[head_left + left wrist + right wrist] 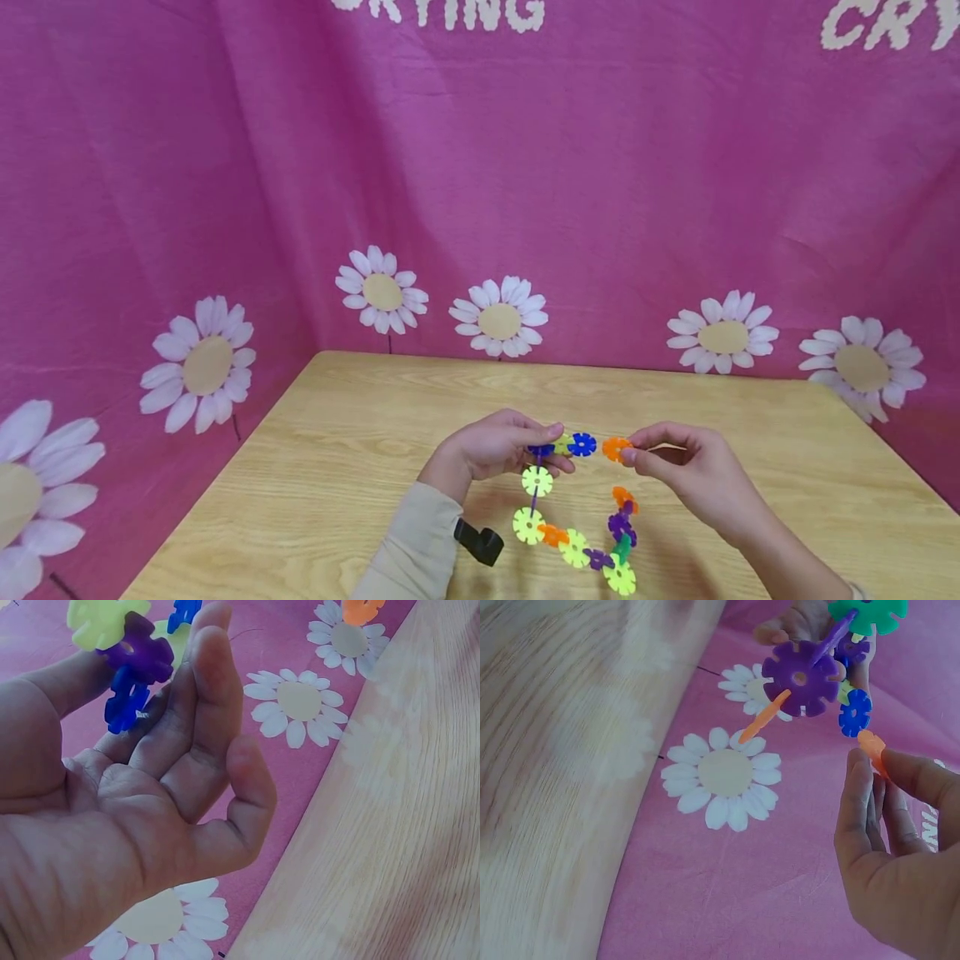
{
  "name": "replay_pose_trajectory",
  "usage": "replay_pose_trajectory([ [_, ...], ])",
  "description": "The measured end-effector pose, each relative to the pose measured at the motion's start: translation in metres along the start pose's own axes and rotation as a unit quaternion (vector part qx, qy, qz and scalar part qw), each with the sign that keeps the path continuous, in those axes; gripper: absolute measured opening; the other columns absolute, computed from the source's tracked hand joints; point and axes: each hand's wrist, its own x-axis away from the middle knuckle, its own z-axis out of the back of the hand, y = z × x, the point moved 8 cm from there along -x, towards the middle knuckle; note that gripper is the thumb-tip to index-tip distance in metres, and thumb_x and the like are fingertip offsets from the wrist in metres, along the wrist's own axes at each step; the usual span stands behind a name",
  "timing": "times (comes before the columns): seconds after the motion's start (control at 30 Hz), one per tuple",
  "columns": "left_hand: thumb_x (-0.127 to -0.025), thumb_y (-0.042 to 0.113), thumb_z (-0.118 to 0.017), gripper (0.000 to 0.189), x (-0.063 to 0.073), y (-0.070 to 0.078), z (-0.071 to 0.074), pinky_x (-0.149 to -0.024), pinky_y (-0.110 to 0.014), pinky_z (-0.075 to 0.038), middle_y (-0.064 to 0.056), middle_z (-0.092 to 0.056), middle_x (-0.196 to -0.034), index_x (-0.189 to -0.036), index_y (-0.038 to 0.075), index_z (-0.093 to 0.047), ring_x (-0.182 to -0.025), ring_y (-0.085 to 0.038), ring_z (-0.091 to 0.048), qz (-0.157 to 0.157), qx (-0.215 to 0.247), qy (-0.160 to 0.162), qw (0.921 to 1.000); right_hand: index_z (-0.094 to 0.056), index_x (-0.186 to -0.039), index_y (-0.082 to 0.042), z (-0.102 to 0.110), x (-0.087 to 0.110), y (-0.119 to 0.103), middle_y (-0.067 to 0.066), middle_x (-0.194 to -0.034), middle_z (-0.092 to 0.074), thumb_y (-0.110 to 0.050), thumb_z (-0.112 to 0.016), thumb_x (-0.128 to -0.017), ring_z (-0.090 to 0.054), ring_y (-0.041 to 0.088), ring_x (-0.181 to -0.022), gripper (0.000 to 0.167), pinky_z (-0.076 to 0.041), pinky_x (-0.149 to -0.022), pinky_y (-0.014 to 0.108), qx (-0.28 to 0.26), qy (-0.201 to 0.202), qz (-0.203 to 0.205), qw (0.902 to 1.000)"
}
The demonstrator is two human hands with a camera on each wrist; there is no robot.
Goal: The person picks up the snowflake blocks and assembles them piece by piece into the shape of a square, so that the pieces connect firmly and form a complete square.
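My left hand grips a chain of slotted plastic snowflake discs near one end, with a blue disc sticking out past its fingertips. Thumb and fingers of my right hand pinch a single orange snowflake disc. In the head view a narrow gap separates it from the blue disc. From the left hand the chain hangs down through a yellow-green disc and curves round to the right. Its other end is another orange disc, slotted into a purple disc, below the right fingertips.
A wooden table lies under both hands. Pink cloth printed with large daisies hangs behind it and along its left side. By the left sleeve is a small black strap piece.
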Motion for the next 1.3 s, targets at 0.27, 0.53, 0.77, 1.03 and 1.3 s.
replay_pose_trajectory([
  [0.27, -0.104, 0.032, -0.053, 0.047, 0.002, 0.000, -0.003, -0.069, -0.025, -0.046, -0.008, -0.079, -0.094, -0.112, -0.012, -0.068, -0.081, -0.012, -0.069, -0.002, -0.003, -0.010, 0.9999, -0.073, -0.102, -0.004, -0.003, 0.001, -0.003, 0.006, -0.093, -0.076, -0.021, -0.076, -0.090, -0.070, 0.009, -0.080, 0.021, -0.057, -0.071, 0.025, 0.012, 0.007, 0.030, 0.9995],
  [0.53, -0.104, 0.033, -0.052, 0.049, 0.003, 0.000, -0.003, -0.078, -0.028, -0.051, -0.008, -0.079, -0.095, -0.114, -0.012, -0.067, -0.082, -0.012, -0.069, 0.002, -0.008, -0.010, 0.9999, -0.075, -0.099, -0.009, -0.006, 0.003, -0.005, 0.005, -0.091, -0.076, -0.025, -0.077, -0.088, -0.070, 0.011, -0.080, 0.019, -0.057, -0.071, 0.027, 0.027, -0.004, 0.040, 0.9988],
  [0.77, -0.105, 0.029, -0.052, 0.046, 0.003, 0.002, -0.006, -0.076, -0.027, -0.051, 0.001, -0.077, -0.086, -0.116, -0.013, -0.066, -0.081, -0.012, -0.068, 0.008, -0.007, -0.010, 0.9999, -0.075, -0.095, -0.008, -0.009, 0.005, -0.013, 0.004, -0.089, -0.077, -0.018, -0.078, -0.087, -0.074, 0.009, -0.080, 0.013, -0.059, -0.072, 0.024, 0.020, 0.017, 0.086, 0.9959],
  [1.03, -0.104, 0.027, -0.053, 0.043, 0.002, 0.003, -0.008, -0.075, -0.026, -0.051, 0.003, -0.076, -0.083, -0.116, -0.012, -0.066, -0.079, -0.011, -0.067, 0.019, -0.004, -0.005, 0.9998, -0.077, -0.091, -0.011, -0.012, 0.009, -0.016, 0.002, -0.085, -0.077, -0.013, -0.079, -0.085, -0.073, 0.006, -0.076, 0.006, -0.059, -0.068, 0.024, 0.036, 0.036, 0.109, 0.9928],
  [1.3, -0.105, 0.031, -0.052, 0.049, -0.004, -0.002, -0.010, -0.076, -0.025, -0.050, -0.001, -0.078, -0.090, -0.114, -0.015, -0.066, -0.081, -0.011, -0.068, 0.015, 0.004, -0.003, 0.9999, -0.076, -0.094, -0.009, -0.006, 0.005, -0.009, 0.003, -0.088, -0.078, -0.017, -0.079, -0.086, -0.071, 0.003, -0.076, 0.012, -0.058, -0.068, 0.022, 0.044, 0.054, 0.091, 0.9934],
])
